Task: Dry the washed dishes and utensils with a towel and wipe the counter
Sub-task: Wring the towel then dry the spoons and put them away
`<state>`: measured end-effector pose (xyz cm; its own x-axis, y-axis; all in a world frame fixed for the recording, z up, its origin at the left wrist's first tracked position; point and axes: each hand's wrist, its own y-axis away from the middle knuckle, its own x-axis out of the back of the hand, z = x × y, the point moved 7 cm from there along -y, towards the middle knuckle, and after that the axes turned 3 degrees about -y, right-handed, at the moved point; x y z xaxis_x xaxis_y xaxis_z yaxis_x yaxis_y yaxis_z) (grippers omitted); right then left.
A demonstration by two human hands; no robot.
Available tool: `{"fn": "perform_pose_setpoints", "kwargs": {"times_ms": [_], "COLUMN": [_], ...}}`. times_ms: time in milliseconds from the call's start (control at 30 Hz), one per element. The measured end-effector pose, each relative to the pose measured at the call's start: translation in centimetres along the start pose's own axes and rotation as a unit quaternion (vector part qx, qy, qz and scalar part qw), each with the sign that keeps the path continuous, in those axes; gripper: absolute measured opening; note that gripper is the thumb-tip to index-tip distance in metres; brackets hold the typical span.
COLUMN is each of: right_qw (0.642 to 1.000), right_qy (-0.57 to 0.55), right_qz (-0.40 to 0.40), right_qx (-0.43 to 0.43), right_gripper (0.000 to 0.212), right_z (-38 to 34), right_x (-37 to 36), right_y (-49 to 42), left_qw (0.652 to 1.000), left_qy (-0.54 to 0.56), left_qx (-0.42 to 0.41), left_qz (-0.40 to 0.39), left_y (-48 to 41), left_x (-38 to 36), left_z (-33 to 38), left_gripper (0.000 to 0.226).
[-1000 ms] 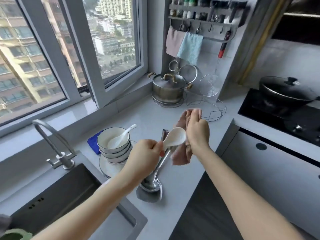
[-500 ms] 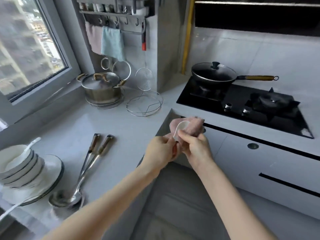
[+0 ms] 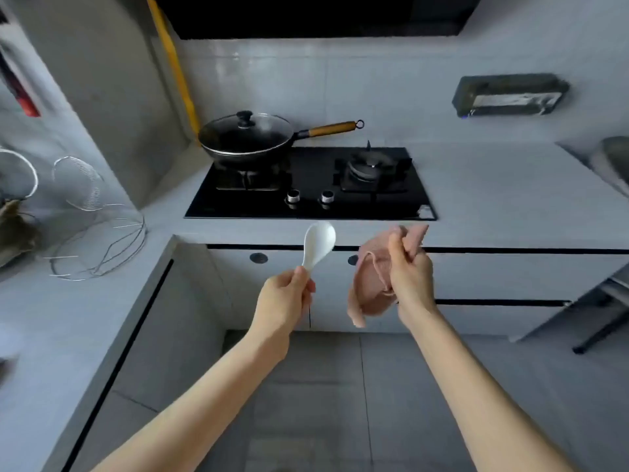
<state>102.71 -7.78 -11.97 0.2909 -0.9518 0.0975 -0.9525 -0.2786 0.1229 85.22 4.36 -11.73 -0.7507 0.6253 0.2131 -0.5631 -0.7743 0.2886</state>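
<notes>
My left hand (image 3: 284, 298) pinches the handle of a white ceramic spoon (image 3: 318, 243), bowl end up, in front of the stove counter's edge. My right hand (image 3: 410, 274) grips a crumpled pink towel (image 3: 366, 287) that hangs down on its left side. Spoon and towel are apart, with a gap between them. Both hands are held in the air over the floor, in front of the cabinet drawers. The bowls, plates and ladles are out of view.
A black gas hob (image 3: 313, 185) sits on the grey counter (image 3: 503, 206) ahead, with a lidded wok (image 3: 246, 136) on its left burner. A wire rack (image 3: 102, 243) and wire skimmers (image 3: 78, 182) stand on the left counter. An open drawer or appliance edge (image 3: 602, 301) juts out at right.
The view has swung right, from the sink and dishes to the stove. The spoon was wrapped in the towel; now my hands have parted and the spoon is free of the cloth.
</notes>
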Motion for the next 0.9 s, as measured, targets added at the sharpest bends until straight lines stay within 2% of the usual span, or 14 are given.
{"fn": "perform_pose_setpoints", "kwargs": {"times_ms": [67, 133, 267, 367, 400, 467, 533, 600, 667, 733, 833, 900], "right_qw": [0.986, 0.974, 0.970, 0.972, 0.975, 0.978, 0.974, 0.967, 0.962, 0.959, 0.965, 0.967], "right_qy": [-0.018, -0.042, -0.140, -0.141, -0.121, -0.090, -0.056, -0.011, 0.004, -0.004, 0.052, 0.066], "right_qz": [-0.109, -0.166, -0.131, -0.125, -0.122, -0.124, -0.159, -0.195, -0.210, -0.208, -0.170, -0.169], "right_qx": [-0.123, -0.147, -0.151, -0.143, -0.138, -0.144, -0.151, -0.162, -0.176, -0.190, -0.192, -0.178], "right_gripper": [0.037, 0.030, 0.008, 0.010, 0.007, 0.005, 0.009, 0.017, 0.012, 0.012, 0.043, 0.035], "right_z": [2.1, 3.2, 3.5, 3.2, 3.3, 3.2, 3.2, 2.6, 2.3, 2.3, 2.5, 2.1], "right_x": [-0.5, -0.9, 1.8, 4.4, 5.4, 7.0, 7.9, 8.2, 8.9, 9.9, 12.4, 13.9], "right_y": [0.1, -0.2, -4.4, -8.4, -10.1, -13.8, -17.4, -20.2, -22.7, -25.0, -28.3, -30.3], "left_qw": [1.000, 0.996, 0.972, 0.919, 0.904, 0.900, 0.906, 0.894, 0.871, 0.874, 0.905, 0.924], "left_qy": [-0.014, -0.059, -0.118, -0.235, -0.287, -0.354, -0.338, -0.300, -0.290, -0.284, -0.244, -0.222], "left_qx": [-0.005, -0.010, 0.016, 0.042, 0.024, -0.068, -0.173, -0.261, -0.321, -0.330, -0.278, -0.231], "left_qz": [-0.025, -0.067, -0.201, -0.312, -0.317, -0.247, -0.185, -0.209, -0.232, -0.215, -0.210, -0.210], "left_y": [-1.6, -2.7, -4.7, -6.8, -8.4, -13.0, -17.3, -19.8, -21.5, -23.5, -26.4, -28.2], "left_x": [-3.6, -7.7, -15.1, -18.3, -18.9, -20.3, -22.7, -26.5, -30.1, -32.4, -35.5, -37.5], "left_z": [0.8, 1.5, 2.7, 3.6, 4.2, 6.7, 9.6, 11.9, 13.2, 14.2, 14.6, 14.4], "left_gripper": [0.041, 0.043, 0.040, 0.034, 0.037, 0.041, 0.030, 0.018, 0.020, 0.028, 0.029, 0.029]}}
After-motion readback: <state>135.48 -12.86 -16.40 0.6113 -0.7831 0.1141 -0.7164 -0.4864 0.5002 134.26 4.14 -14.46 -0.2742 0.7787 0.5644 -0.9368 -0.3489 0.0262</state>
